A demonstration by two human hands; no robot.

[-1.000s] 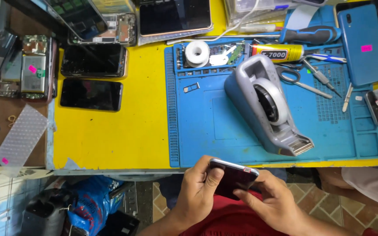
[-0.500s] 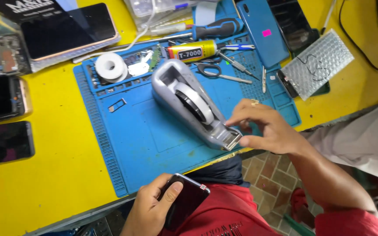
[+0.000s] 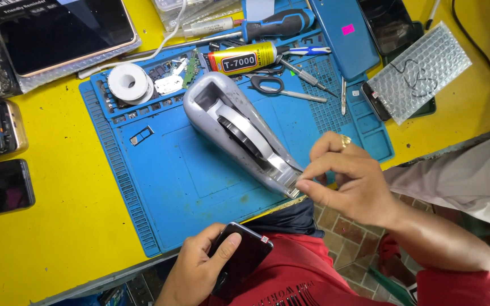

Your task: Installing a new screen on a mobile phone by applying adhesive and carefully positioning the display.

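Note:
My left hand [image 3: 199, 271] grips a dark phone [image 3: 240, 256] over my lap, below the table's front edge. My right hand [image 3: 344, 180] pinches the end of the clear tape at the cutter of a grey tape dispenser [image 3: 236, 131]. The dispenser lies at a slant on a blue work mat [image 3: 160, 170], with its cutter end near the mat's front edge.
The mat lies on a yellow table [image 3: 58, 226]. At the back are a tube of glue [image 3: 244, 58], scissors [image 3: 270, 86], a blue screwdriver [image 3: 279, 24], a white tape roll [image 3: 129, 80] and tweezers [image 3: 342, 95]. Phones [image 3: 1, 188] line the left side. A bubble-wrap piece [image 3: 421, 71] lies at the right.
My right hand left the phone and reached up to the tape dispenser's cutter. My left hand keeps the phone alone. The view has shifted so the dispenser sits nearer the middle.

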